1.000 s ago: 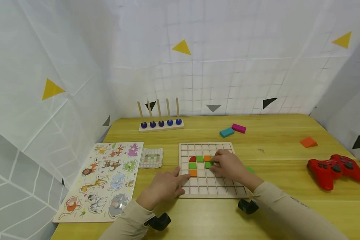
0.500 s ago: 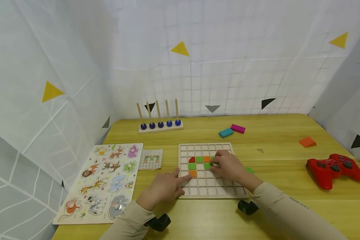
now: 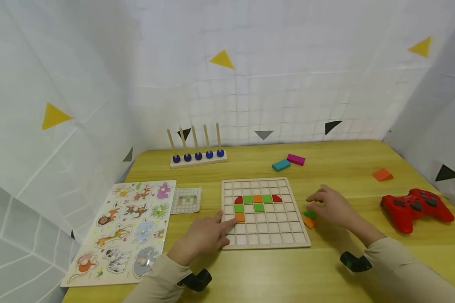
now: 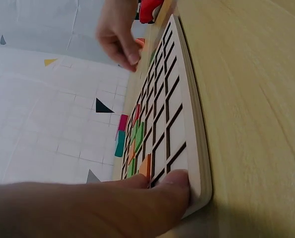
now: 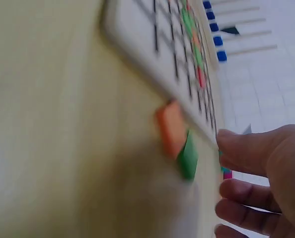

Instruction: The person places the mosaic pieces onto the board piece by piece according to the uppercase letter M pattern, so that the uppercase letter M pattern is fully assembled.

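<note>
A wooden grid board lies on the table, with red, green and orange tiles set in some squares. My left hand rests at its left side, index fingertip touching an orange tile. In the left wrist view, the thumb presses the board's edge. My right hand hovers right of the board, fingers loosely bent and holding nothing. Just by its fingertips lie a loose green tile and a loose orange tile, which touch in the right wrist view. A red rounded tile ends the upper row.
A patterned card and an animal puzzle board lie at the left. Behind stands a peg rack with blue beads. Teal and magenta blocks, an orange block and a red game controller lie farther right.
My right hand has left the board and moved right, over the loose tiles. A red rounded tile now shows at the upper row's right end. The left hand stays in place.
</note>
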The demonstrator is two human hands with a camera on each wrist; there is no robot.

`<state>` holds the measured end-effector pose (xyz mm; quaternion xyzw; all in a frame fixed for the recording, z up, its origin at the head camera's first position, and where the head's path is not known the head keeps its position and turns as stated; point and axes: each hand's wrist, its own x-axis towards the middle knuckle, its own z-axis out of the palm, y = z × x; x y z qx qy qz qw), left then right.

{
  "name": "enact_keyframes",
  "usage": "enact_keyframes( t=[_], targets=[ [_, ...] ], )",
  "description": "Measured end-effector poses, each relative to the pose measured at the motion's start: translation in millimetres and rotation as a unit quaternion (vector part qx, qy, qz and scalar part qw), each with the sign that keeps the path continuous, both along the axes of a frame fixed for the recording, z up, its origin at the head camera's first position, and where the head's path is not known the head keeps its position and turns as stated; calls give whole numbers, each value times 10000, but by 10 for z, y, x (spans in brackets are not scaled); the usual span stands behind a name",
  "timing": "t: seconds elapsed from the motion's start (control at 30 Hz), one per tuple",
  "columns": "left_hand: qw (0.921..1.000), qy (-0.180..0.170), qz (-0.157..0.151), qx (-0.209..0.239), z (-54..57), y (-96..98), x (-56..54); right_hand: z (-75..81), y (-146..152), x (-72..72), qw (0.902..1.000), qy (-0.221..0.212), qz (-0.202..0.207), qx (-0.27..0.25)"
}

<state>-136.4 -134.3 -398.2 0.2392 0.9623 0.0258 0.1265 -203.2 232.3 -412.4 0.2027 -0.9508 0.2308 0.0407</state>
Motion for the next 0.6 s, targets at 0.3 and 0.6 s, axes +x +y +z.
enact_keyframes(
  t=[0.3,0.6],
  targets=[
    [9993,144,-8,344,-34,-122,12,-106,175,-11,9983,-81,520,255],
    [9991,264,-59,322,-57,-132,48,-204,255,14,9971,218,697,230]
  ],
)
